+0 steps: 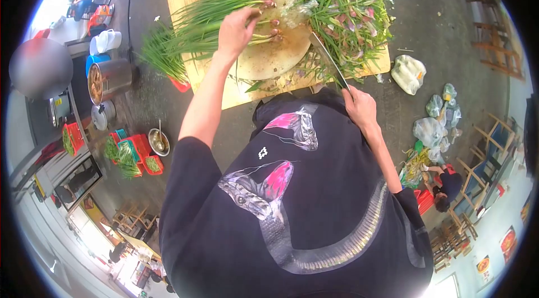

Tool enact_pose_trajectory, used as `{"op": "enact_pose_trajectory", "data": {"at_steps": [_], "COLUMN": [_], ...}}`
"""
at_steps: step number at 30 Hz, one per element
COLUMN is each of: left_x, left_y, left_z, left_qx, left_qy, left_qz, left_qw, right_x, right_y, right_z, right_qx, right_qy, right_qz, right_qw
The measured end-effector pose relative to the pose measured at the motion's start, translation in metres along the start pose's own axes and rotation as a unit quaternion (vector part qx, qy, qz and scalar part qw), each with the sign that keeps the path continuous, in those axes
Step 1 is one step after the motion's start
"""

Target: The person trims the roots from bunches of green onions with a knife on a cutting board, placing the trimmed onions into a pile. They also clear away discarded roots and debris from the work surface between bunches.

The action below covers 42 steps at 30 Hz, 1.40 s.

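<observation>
My right hand point(360, 108) grips the handle of a kitchen knife point(330, 61), whose long blade points up and left to the board's right edge. Above the spring onions point(216, 14) is my left hand point(238, 31), its fingers curled together; whether anything small is in them is hidden. The spring onions lie across a round cutting board point(273, 65), reddish root ends to the right and green leaves off to the left. A heap of trimmed leaves and peelings point(351, 11) covers the area right of the board.
The board rests on a wooden table point(227, 96). Left on the floor stand a big metal pot point(115, 80), red baskets of greens point(135, 149) and a steel bowl point(159, 142). To the right are a white sack point(408, 74), plastic bags point(431, 131) and a person crouching point(448, 188).
</observation>
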<state>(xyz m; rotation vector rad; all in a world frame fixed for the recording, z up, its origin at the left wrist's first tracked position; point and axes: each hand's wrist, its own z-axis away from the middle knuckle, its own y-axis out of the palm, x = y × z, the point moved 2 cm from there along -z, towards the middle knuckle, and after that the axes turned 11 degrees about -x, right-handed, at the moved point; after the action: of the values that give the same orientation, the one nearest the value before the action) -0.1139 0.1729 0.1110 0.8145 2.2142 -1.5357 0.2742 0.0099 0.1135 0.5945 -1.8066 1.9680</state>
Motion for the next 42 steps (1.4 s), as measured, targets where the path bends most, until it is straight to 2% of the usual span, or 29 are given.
{"op": "enact_pose_trajectory", "data": {"at_steps": [3, 7, 10, 13, 16, 19, 22, 25, 28, 31, 35, 38, 39, 42], "left_x": [0.025, 0.035, 0.006, -0.008, -0.004, -0.004, 0.001, -0.003, -0.008, -0.023, -0.021, -0.013, -0.014, -0.028], "left_y": [0.019, 0.042, 0.042, 0.055, 0.068, 0.070, 0.065, 0.059, 0.043, 0.015, -0.008, -0.022, -0.030, -0.042], "left_z": [-0.022, 0.003, 0.036, 0.062, 0.066, 0.061, 0.054, 0.052, 0.037, 0.022, 0.022, 0.017, 0.014, 0.004], "left_qx": [-0.036, -0.090, -0.062, 0.024, -0.029, 0.026, 0.120, 0.029, 0.053, 0.110, 0.004, -0.012, 0.004, -0.026], "left_qy": [0.005, 0.008, 0.012, -0.041, -0.022, -0.045, -0.078, -0.065, -0.048, -0.071, -0.168, -0.195, -0.194, -0.174], "left_qz": [-0.024, -0.009, 0.003, -0.010, -0.092, -0.098, -0.098, -0.045, 0.011, 0.025, 0.197, 0.262, 0.219, 0.218], "left_qw": [0.999, 0.996, 0.998, 0.999, 0.995, 0.994, 0.985, 0.996, 0.997, 0.991, 0.966, 0.945, 0.956, 0.960], "right_x": [-0.002, -0.003, -0.003, -0.004, 0.002, 0.009, 0.015, 0.020, 0.024, 0.032, 0.039, 0.043, 0.045, 0.046], "right_y": [-0.001, 0.000, 0.002, 0.004, 0.002, 0.001, 0.003, 0.005, 0.012, 0.018, 0.029, 0.032, 0.031, 0.028], "right_z": [0.003, 0.006, 0.010, 0.005, 0.002, -0.001, -0.008, -0.011, -0.017, -0.027, -0.039, -0.043, -0.043, -0.044], "right_qx": [-0.005, -0.010, -0.009, -0.006, -0.005, 0.009, 0.025, 0.030, 0.046, 0.083, 0.115, 0.108, 0.106, 0.107], "right_qy": [-0.002, 0.001, 0.010, 0.012, 0.001, -0.016, -0.040, -0.064, -0.087, -0.091, -0.059, -0.042, -0.036, -0.025], "right_qz": [0.002, 0.012, 0.008, 0.007, 0.002, -0.010, -0.013, -0.027, -0.035, -0.019, -0.012, -0.044, -0.045, -0.044], "right_qw": [1.000, 1.000, 1.000, 1.000, 1.000, 1.000, 0.999, 0.997, 0.995, 0.992, 0.992, 0.992, 0.993, 0.993]}}
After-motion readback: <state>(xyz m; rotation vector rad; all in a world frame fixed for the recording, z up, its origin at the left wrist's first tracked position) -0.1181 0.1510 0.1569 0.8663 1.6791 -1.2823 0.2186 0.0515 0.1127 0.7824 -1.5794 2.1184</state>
